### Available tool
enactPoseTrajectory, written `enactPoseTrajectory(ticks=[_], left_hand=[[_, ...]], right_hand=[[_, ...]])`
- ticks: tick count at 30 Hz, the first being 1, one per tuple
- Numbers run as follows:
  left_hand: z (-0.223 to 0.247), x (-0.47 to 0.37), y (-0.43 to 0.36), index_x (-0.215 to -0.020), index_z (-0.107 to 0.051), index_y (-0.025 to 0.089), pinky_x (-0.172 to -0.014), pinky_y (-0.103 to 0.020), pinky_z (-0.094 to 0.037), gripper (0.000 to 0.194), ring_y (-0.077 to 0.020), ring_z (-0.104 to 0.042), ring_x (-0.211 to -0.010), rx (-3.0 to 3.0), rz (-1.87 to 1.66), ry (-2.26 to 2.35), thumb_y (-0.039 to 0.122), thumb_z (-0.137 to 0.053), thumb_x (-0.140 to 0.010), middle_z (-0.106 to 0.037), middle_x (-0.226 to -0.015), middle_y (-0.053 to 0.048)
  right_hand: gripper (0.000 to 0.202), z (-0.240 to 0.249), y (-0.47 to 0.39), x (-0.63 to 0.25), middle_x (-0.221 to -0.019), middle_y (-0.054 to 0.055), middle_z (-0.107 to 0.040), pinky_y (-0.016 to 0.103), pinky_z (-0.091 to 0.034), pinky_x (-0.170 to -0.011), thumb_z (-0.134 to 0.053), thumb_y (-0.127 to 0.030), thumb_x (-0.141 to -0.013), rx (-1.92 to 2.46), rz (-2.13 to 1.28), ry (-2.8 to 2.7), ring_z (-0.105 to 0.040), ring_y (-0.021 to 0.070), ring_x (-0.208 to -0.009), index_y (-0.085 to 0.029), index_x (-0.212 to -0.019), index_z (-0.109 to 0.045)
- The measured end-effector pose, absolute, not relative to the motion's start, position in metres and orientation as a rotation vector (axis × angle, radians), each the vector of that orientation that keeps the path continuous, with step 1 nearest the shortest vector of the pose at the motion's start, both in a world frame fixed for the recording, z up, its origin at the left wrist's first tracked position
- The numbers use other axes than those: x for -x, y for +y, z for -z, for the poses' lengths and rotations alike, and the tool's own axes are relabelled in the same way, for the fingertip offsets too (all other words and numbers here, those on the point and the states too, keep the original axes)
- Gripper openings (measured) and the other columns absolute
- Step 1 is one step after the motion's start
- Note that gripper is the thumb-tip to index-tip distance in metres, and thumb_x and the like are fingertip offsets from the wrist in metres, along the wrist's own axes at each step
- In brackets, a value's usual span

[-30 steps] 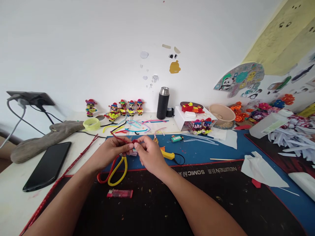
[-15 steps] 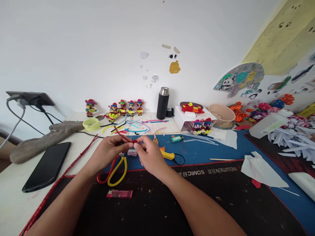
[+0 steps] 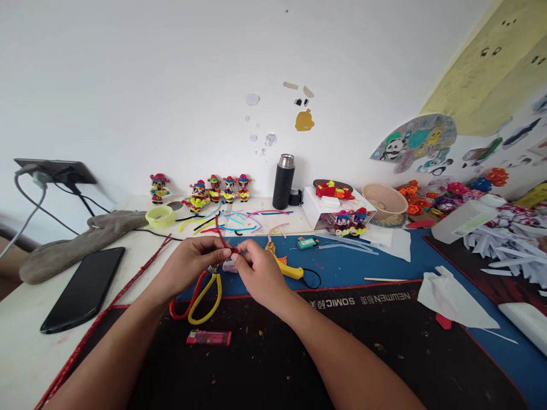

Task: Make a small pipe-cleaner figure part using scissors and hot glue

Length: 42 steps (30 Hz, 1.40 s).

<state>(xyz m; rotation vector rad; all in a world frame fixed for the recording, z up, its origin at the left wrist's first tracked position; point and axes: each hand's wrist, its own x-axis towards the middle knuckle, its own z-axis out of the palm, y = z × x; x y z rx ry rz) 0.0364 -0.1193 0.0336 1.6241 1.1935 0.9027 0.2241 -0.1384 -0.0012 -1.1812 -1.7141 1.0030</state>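
Observation:
Between both hands is a short red cord (image 3: 220, 232), its free end sticking up above the fingers. My left hand (image 3: 194, 263) pinches it between thumb and fingertips. From the other side my right hand (image 3: 258, 272) pinches the same cord, the fingertips of the two hands nearly touching. How the cord is folded inside the fingers is hidden. Right below the left hand lie scissors (image 3: 219, 299) with one red and one yellow handle loop. A pink lighter (image 3: 209, 338) rests on the black mat nearer to me.
A black phone (image 3: 83, 289) and long red cords (image 3: 128, 285) lie to the left. A yellow-handled tool (image 3: 291, 270) is right of the hands. Behind stand small figures (image 3: 199, 196), a black flask (image 3: 284, 183) and a white box (image 3: 318, 205). White paper (image 3: 453, 299) lies right.
The cord's free end has swung from leaning left to standing more upright. Both hands keep their pinch at about the same place. The view has shifted slightly.

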Motion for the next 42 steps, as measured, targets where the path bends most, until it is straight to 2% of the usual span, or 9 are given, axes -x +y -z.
enactPoseTrajectory(ticks=[10, 15, 24, 32, 37, 42], left_hand=[[-0.040, -0.039, -0.121, -0.072, -0.071, 0.020, -0.061, -0.025, -0.044, 0.041, -0.0150, -0.053, -0.064, -1.600, -0.866, 1.163, 0.059, -0.082, -0.077, -0.064, -0.067, 0.001], [-0.029, -0.040, -0.119, -0.074, -0.072, 0.019, -0.061, -0.024, -0.047, 0.037, -0.0135, -0.057, -0.062, -1.408, -0.898, 1.074, 0.052, -0.087, -0.075, -0.067, -0.067, 0.001], [-0.021, -0.042, -0.118, -0.080, -0.075, 0.016, -0.058, -0.024, -0.052, 0.031, -0.0174, -0.069, -0.064, -1.282, -0.871, 1.028, 0.043, -0.089, -0.075, -0.077, -0.074, -0.005], [-0.018, -0.044, -0.118, -0.082, -0.073, 0.015, -0.055, -0.020, -0.053, 0.041, -0.0169, -0.073, -0.064, -1.108, -0.884, 0.946, 0.046, -0.097, -0.067, -0.077, -0.071, -0.005], [-0.018, -0.045, -0.119, -0.082, -0.072, 0.016, -0.056, -0.020, -0.054, 0.041, -0.0172, -0.074, -0.065, -1.102, -0.868, 0.961, 0.045, -0.097, -0.068, -0.078, -0.069, -0.005], [-0.019, -0.045, -0.118, -0.079, -0.075, 0.016, -0.057, -0.020, -0.054, 0.039, -0.0157, -0.072, -0.064, -1.103, -0.873, 0.951, 0.044, -0.098, -0.066, -0.077, -0.069, -0.005]], right_hand=[[0.009, 0.006, -0.137, -0.222, -0.059, -0.007, -0.054, 0.025, -0.028, -0.051, -0.059, -0.031, -0.099, 1.178, -1.033, -1.677, -0.047, 0.0127, -0.051, -0.023, -0.096, -0.060], [0.012, 0.008, -0.136, -0.221, -0.057, -0.007, -0.052, 0.024, -0.030, -0.048, -0.061, -0.034, -0.098, 1.154, -1.108, -1.573, -0.044, 0.0111, -0.046, -0.022, -0.095, -0.060], [0.010, 0.006, -0.137, -0.220, -0.073, -0.002, -0.071, 0.022, -0.036, -0.045, -0.060, -0.031, -0.097, 1.110, -1.235, -1.445, -0.048, 0.0087, -0.042, -0.022, -0.094, -0.058], [0.013, 0.004, -0.138, -0.221, -0.062, -0.006, -0.060, 0.022, -0.034, -0.043, -0.062, -0.034, -0.094, 1.080, -1.203, -1.434, -0.046, 0.0091, -0.041, -0.022, -0.091, -0.059], [0.014, 0.004, -0.137, -0.221, -0.057, -0.007, -0.055, 0.023, -0.034, -0.043, -0.062, -0.034, -0.092, 1.088, -1.203, -1.414, -0.045, 0.0099, -0.040, -0.022, -0.087, -0.056], [0.014, 0.005, -0.136, -0.220, -0.062, -0.006, -0.061, 0.022, -0.034, -0.041, -0.061, -0.035, -0.092, 1.066, -1.224, -1.382, -0.045, 0.0088, -0.038, -0.022, -0.087, -0.056]])
